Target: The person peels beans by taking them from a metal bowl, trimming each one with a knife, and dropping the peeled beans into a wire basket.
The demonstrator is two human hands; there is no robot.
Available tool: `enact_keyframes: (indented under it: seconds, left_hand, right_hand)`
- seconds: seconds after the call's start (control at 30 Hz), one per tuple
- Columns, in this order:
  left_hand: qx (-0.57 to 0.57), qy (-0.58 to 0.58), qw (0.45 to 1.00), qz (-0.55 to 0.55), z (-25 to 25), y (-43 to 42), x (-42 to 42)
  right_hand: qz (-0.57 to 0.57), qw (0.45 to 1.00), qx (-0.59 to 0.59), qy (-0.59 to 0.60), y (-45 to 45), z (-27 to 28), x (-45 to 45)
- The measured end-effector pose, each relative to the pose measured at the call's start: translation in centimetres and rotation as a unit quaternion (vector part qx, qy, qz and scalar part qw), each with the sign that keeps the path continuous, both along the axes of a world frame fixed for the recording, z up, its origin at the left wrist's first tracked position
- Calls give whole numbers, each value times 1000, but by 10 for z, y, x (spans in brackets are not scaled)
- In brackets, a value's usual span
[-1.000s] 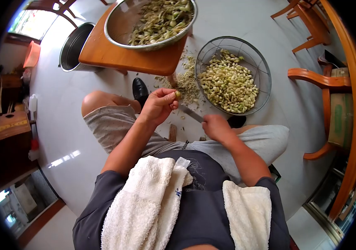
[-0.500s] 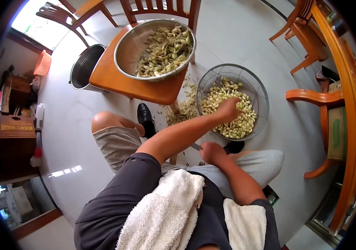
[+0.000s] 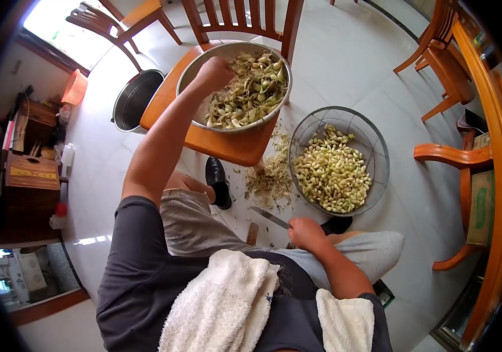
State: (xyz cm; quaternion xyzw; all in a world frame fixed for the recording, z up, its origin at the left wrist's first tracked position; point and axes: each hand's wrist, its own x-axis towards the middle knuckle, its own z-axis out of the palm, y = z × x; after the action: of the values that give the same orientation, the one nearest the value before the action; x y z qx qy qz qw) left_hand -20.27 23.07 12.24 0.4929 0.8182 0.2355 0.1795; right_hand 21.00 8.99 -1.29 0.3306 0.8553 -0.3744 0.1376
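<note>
My left hand (image 3: 216,73) is over the left inside of a wide metal basin (image 3: 187,88), at the edge of a heap of untrimmed onion-like bulbs (image 3: 251,91) with stringy stems. Its fingers curl down and in; anything between them is hidden. Low over my lap, my right hand (image 3: 308,233) is closed around the handle of a knife (image 3: 270,217), the blade pointing left and slightly up. Just beyond that hand, a round wire-mesh basket (image 3: 374,141) on the floor holds many trimmed, pale bulbs (image 3: 333,173).
The basin stands on a wooden chair (image 3: 233,148). Stem and root scraps (image 3: 268,179) lie on the floor between chair and basket. A dark bucket (image 3: 136,100) is left of the chair. A wooden table (image 3: 486,88) and more chairs line the right side.
My left hand has moved from over the basket, up and left, into the basin. The knife in my right hand now shows more of its blade. The view has shifted slightly.
</note>
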Motion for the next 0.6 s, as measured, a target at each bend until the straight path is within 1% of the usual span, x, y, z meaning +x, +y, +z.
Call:
enact_keyframes:
  seconds: [0.07, 0.17, 0.3, 0.4, 0.5, 0.6]
  left_hand:
    - [-135, -35, 989, 44, -25, 15, -32]
    - [-61, 13, 997, 34, -63, 26, -43]
    - [-57, 51, 997, 10, -60, 30, -39]
    - [-8, 67, 998, -13, -58, 23, -41]
    - [-12, 82, 996, -22, -53, 20, -38]
    - [-8, 69, 997, -35, -52, 18, -40]
  right_hand:
    - [3, 1000, -5, -2, 2, 2, -3]
    - [-2, 1000, -18, -8, 6, 6, -5]
    - [5, 1000, -21, -8, 8, 2, -3]
    - [12, 1000, -27, -7, 8, 5, -5]
    - [16, 1000, -22, 5, 7, 3, -3]
    - [15, 1000, -18, 5, 7, 3, -2]
